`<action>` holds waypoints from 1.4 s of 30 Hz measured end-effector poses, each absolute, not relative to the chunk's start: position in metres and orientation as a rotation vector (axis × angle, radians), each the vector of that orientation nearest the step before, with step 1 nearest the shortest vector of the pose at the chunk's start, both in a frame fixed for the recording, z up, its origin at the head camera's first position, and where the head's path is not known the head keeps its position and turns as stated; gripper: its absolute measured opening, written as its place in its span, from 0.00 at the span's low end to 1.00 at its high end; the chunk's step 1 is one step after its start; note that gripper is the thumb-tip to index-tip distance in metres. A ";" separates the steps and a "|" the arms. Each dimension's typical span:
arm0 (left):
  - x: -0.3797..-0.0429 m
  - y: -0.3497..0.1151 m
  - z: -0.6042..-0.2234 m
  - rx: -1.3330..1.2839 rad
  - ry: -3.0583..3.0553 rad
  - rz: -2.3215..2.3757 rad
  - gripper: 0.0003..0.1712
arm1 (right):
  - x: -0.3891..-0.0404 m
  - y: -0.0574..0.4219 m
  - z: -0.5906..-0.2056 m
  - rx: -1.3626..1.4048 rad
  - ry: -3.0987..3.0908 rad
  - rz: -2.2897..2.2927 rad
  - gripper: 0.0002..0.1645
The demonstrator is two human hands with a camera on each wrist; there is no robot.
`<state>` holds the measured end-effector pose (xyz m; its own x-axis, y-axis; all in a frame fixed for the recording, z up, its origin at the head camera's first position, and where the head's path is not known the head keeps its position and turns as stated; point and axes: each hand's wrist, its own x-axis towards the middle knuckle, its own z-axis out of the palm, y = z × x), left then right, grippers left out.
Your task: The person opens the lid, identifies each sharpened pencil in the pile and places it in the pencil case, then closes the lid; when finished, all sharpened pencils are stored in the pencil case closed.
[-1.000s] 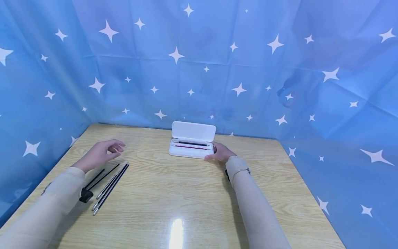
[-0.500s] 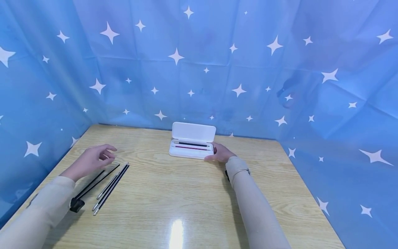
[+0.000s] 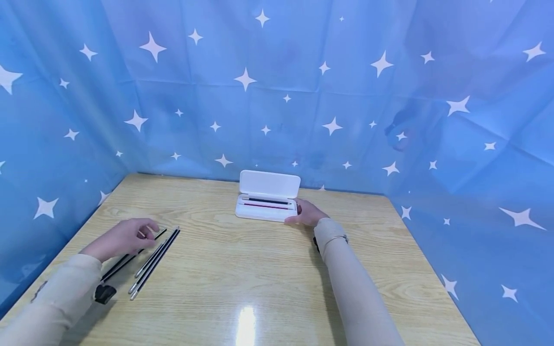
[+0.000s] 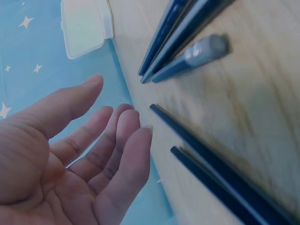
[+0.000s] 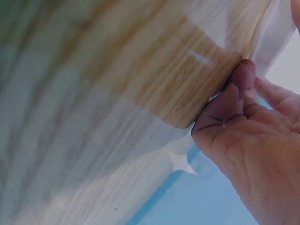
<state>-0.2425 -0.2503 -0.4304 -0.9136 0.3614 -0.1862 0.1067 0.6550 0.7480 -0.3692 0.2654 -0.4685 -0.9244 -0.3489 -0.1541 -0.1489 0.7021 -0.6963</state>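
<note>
A white pencil case (image 3: 269, 184) stands with its lid up near the table's back edge, holding a dark pencil (image 3: 266, 200) and a thin red pencil (image 3: 265, 206). My right hand (image 3: 308, 213) holds the case's right end, thumb at the front corner; in the right wrist view its fingertips (image 5: 225, 103) touch the tabletop. My left hand (image 3: 123, 238) hovers over dark pencils (image 3: 119, 265) at the left, fingers loosely bent and nothing between them. Beside it lie several more dark pencils (image 3: 154, 265) with silvery ends. In the left wrist view, pencils (image 4: 220, 173) lie apart from the fingers.
The wooden table (image 3: 242, 259) meets a blue star-patterned curtain (image 3: 277, 105) at the back and along both sides. A bright light reflection (image 3: 245, 324) shows near the front. Black wrist straps, one plainly seen under the left sleeve (image 3: 65, 293), hang near the tabletop.
My left hand has moved back toward me and left, then lowered over the left pencils. My right hand and the case have stayed in place.
</note>
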 end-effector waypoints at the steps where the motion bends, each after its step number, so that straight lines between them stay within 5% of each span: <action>1: -0.242 -0.249 -0.431 0.368 2.550 1.128 0.22 | -0.370 0.266 -0.469 -0.388 2.639 -1.039 0.42; 18: -0.236 -0.231 -0.448 0.455 2.757 0.846 0.17 | -0.364 0.263 -0.464 -0.381 2.638 -1.051 0.39; 42: -0.235 -0.221 -0.451 0.223 2.673 0.892 0.18 | -0.365 0.263 -0.466 -0.420 2.636 -1.053 0.41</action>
